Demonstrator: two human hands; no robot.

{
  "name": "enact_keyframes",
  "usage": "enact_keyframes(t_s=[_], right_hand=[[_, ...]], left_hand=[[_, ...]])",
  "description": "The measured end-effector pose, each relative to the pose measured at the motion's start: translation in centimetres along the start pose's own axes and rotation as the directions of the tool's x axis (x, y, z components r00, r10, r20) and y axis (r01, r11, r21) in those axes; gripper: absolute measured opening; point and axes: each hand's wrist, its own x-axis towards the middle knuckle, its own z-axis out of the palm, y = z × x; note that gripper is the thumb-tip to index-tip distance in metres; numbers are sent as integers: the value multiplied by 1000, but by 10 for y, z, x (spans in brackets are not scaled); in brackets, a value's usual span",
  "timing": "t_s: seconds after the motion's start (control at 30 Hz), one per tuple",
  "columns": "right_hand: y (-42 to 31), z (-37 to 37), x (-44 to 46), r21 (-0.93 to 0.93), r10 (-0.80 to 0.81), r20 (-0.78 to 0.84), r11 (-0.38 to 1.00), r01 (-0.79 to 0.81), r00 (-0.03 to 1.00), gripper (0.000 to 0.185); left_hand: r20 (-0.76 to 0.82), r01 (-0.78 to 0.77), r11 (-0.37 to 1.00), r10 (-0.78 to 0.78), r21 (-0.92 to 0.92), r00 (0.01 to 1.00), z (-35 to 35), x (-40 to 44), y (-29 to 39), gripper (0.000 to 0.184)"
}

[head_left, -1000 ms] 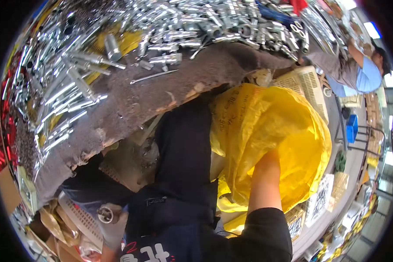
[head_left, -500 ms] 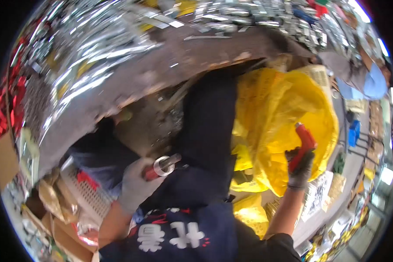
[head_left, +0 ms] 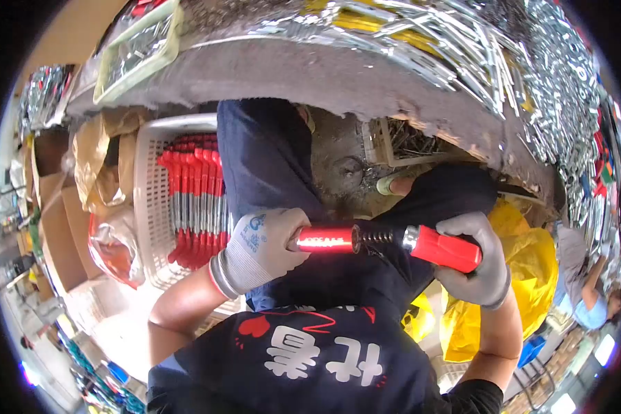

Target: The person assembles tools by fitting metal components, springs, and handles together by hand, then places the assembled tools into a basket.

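My gloved left hand [head_left: 265,250] is wrapped round a red tube [head_left: 329,239] with pale lettering, held level above my lap. In my gloved right hand [head_left: 477,259] is a red handle [head_left: 446,250] with a silver collar at its inner end. A dark coil spring [head_left: 377,237] shows between the two red parts, at the tube's open end. Whether the spring is joined to the handle is hard to tell. To the left of my legs, a white basket [head_left: 145,207] holds several red-and-silver tools [head_left: 196,200] in a row.
A worktop edge [head_left: 290,69] crosses the top, bearing heaped metal parts [head_left: 455,48] and a pale tray [head_left: 117,90]. The yellow bag [head_left: 531,259] is at right, cardboard boxes [head_left: 65,234] at left. Another person [head_left: 590,297] is at far right.
The view has swung left, bringing the basket of tools into full sight. My right hand has left the yellow bag with the red handle, which is now in line with the red tube.
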Motion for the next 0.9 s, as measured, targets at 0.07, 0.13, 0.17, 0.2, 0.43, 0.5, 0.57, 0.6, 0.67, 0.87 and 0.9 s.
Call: enact_keyframes(t_s=[0.07, 0.13, 0.17, 0.2, 0.43, 0.5, 0.57, 0.6, 0.67, 0.87, 0.9], right_hand=[[-11, 4, 20, -5, -29, 136, 1000, 30, 990, 46], [-18, 10, 35, 1, -34, 251, 999, 35, 967, 42], [-21, 10, 41, -87, -117, 271, 986, 145, 955, 40], [-25, 9, 48, -170, -198, 297, 952, 256, 934, 39], [-56, 14, 65, -482, -621, 351, 521, 704, 701, 29], [-65, 14, 62, -522, -658, 340, 462, 717, 672, 26], [-66, 12, 66, -519, -764, 392, 277, 809, 513, 28], [-63, 11, 75, -498, -838, 417, 112, 860, 351, 29], [-60, 10, 101, -406, -910, 415, -200, 892, -15, 31], [-70, -5, 70, -500, -745, 399, 312, 808, 535, 35], [-66, -5, 70, -502, -726, 373, 367, 784, 578, 36]], left_hand=[[51, -8, 1000, 9, -16, 999, -6, -2, -2, 23], [150, -20, 1000, 21, -9, 988, -10, -2, -2, 24], [201, -30, 1000, 31, -6, 979, -13, -1, -2, 24], [297, 9, 998, 10, -62, 955, -17, 2, -2, 26], [727, 236, 894, 131, -380, 674, -38, 18, 1, 36], [789, 350, 829, 165, -436, 592, -47, 21, 4, 37], [821, 335, 833, 222, -440, 526, -51, 27, 6, 37], [820, 334, 820, 256, -464, 512, -51, 27, 6, 36], [820, 331, 815, 276, -476, 501, -52, 26, 7, 36], [617, 106, 959, 83, -263, 782, -71, 17, 31, 30], [534, 44, 982, 63, -186, 843, -73, 15, 35, 29]])
